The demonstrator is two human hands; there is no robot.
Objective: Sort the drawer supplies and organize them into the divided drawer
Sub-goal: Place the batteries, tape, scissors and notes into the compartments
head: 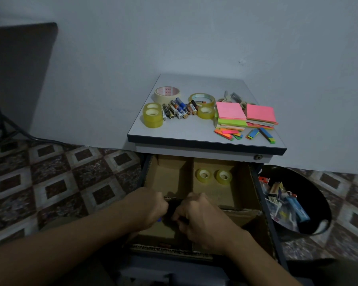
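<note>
Divided drawer (254,188) sits lower centre, my left hand (147,207) and right hand (196,215) curled side by side in its lower-left compartment over something dark (170,208); grip, I cannot tell. Batteries (178,110) wait above on the cabinet top (174,131), nearer my left, long axes pointing away.

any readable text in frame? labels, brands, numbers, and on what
Nothing can be read with confidence.
masking tape roll: red print on the inner core, too blurred to read.
batteries: label print too small to read.
packets in the black bin: print blurred, unreadable.
sticky note pads: no print visible.
</note>
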